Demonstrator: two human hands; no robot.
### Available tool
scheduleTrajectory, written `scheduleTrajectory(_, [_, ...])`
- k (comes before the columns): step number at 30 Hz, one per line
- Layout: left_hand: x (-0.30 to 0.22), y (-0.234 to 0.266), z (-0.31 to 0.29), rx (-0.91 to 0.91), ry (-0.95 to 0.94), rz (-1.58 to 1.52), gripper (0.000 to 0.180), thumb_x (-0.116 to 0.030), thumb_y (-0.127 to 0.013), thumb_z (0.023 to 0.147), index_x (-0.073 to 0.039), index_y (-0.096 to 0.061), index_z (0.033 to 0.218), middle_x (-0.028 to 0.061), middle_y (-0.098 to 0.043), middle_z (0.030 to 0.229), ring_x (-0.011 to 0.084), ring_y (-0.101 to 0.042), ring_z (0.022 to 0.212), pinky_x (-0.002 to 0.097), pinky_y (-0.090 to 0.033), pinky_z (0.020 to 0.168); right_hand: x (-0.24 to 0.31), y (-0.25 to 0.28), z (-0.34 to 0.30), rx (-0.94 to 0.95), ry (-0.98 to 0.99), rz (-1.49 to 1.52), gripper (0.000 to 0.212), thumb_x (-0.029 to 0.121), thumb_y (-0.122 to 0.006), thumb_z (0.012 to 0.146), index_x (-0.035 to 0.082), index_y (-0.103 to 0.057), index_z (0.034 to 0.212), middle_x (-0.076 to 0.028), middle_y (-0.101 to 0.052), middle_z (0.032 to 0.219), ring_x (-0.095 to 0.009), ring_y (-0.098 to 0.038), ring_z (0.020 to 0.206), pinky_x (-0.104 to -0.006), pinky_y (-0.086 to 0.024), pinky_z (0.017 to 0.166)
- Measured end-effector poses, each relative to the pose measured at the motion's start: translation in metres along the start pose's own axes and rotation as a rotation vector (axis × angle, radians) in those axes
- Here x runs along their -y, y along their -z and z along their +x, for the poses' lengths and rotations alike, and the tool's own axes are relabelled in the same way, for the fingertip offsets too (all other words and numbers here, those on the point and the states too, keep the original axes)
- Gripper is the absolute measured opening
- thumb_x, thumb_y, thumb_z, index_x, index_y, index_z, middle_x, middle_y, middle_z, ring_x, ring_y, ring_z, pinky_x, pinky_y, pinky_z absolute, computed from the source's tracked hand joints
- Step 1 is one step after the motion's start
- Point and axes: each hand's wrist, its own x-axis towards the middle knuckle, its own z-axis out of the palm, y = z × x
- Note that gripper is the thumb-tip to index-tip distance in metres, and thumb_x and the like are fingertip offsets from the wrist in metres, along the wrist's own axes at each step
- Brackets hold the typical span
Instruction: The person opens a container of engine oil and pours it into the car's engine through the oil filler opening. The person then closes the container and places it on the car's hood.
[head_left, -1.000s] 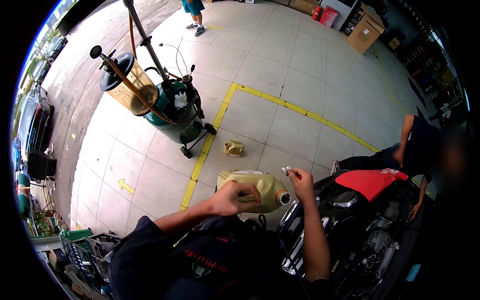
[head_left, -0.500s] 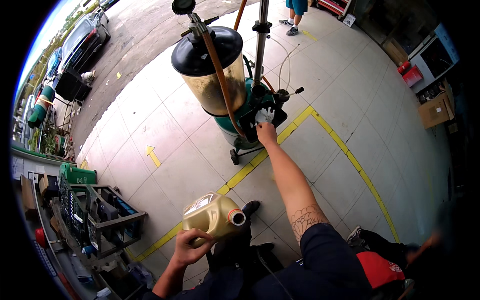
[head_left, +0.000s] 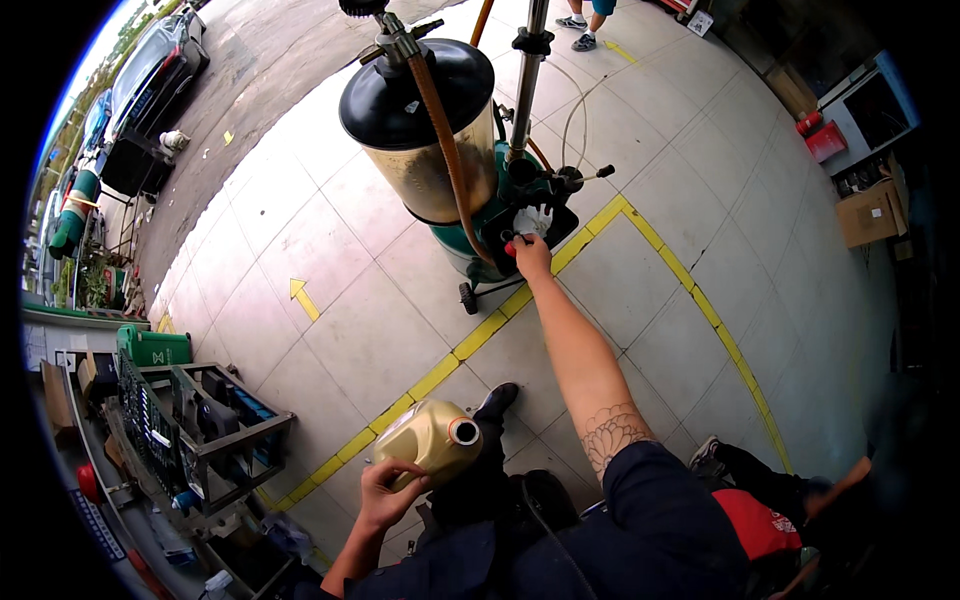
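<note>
My left hand (head_left: 390, 490) grips a gold plastic jug (head_left: 425, 445) by its handle, tilted in front of my body. The jug's open mouth (head_left: 464, 431) shows no cap and points toward my right. My right arm stretches forward, and its hand (head_left: 533, 258) pinches a small red cap (head_left: 511, 248) at the black tray (head_left: 563, 228) of a wheeled waste-oil drainer. Crumpled white material (head_left: 531, 220) lies in that tray just beyond my fingers. The drainer has a cloudy amber tank (head_left: 430, 178) under a black lid (head_left: 425, 85), with a brown hose (head_left: 436, 135) running down its front.
A metal frame rack (head_left: 215, 440) and a green bin (head_left: 155, 346) stand at left. Yellow floor tape (head_left: 480, 335) crosses the tiles. Someone's legs (head_left: 585, 30) show at the far side, another person (head_left: 755, 525) is low at right. Cardboard boxes (head_left: 868, 215) line the right side.
A red cap now shows at my right fingertips, which have shifted slightly at the tray. My left hand has turned the jug, swinging its label out of sight. The view has shifted slightly.
</note>
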Motion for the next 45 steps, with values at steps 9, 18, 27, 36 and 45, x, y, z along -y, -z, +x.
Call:
scheduleTrajectory(9, [-0.046, -0.077, 0.067, 0.582, -0.225, 0.160, 0.014, -0.006, -0.082, 0.085, -0.006, -0.072, 0.095, 0.0082, -0.073, 0.086, 0.0183, -0.070, 0.082, 0.0326, -0.055, 0.079, -0.087, 0.154, -0.210, 0.322, -0.184, 0.198, 0.037, 0.030, -0.066, 0.103, 0.005, -0.067, 0.130, -0.009, -0.077, 0.101, -0.015, -0.071, 0.075, -0.0335, -0.056, 0.066])
scheduleTrajectory(18, [-0.112, -0.262, 0.046, 1.305, -0.282, 0.078, 0.018, 0.005, -0.078, 0.088, -0.004, -0.067, 0.098, 0.0039, -0.071, 0.090, 0.0110, -0.067, 0.085, 0.0279, -0.054, 0.077, -0.229, 0.361, -0.567, -0.395, -0.472, 0.721, 0.042, 0.038, -0.059, 0.110, 0.003, -0.063, 0.133, -0.009, -0.072, 0.108, -0.018, -0.073, 0.088, -0.0319, -0.059, 0.072])
scheduleTrajectory(27, [-0.165, -0.428, -0.145, 1.727, -0.183, -0.011, 0.027, 0.011, -0.068, 0.092, -0.005, -0.054, 0.109, 0.0058, -0.065, 0.089, 0.0087, -0.061, 0.070, 0.0248, -0.050, 0.061, -0.185, 0.419, -0.762, -0.976, -0.101, 1.007, 0.056, 0.048, -0.043, 0.115, 0.010, -0.046, 0.157, -0.011, -0.059, 0.142, -0.020, -0.061, 0.128, -0.0377, -0.053, 0.102])
scheduleTrajectory(36, [-0.171, -0.548, -0.377, 2.124, 0.150, -0.175, 0.029, 0.005, -0.070, 0.095, -0.005, -0.051, 0.113, 0.0078, -0.065, 0.087, 0.0089, -0.055, 0.062, 0.0254, -0.044, 0.056, -0.215, 0.452, -0.857, -1.453, 0.664, 1.853, 0.069, 0.059, -0.030, 0.112, 0.015, -0.035, 0.165, -0.014, -0.040, 0.167, -0.037, -0.042, 0.151, -0.0578, -0.035, 0.123])
scheduleTrajectory(45, [-0.110, -0.653, -0.511, 2.598, 0.182, 0.071, 0.031, 0.012, -0.068, 0.093, -0.005, -0.049, 0.111, 0.0115, -0.066, 0.089, 0.0111, -0.060, 0.064, 0.0254, -0.048, 0.056, -0.266, 0.510, -0.941, -2.018, 0.650, 1.464, 0.082, 0.071, -0.035, 0.105, 0.013, -0.036, 0.163, -0.016, -0.044, 0.163, -0.038, -0.048, 0.146, -0.0559, -0.040, 0.120])
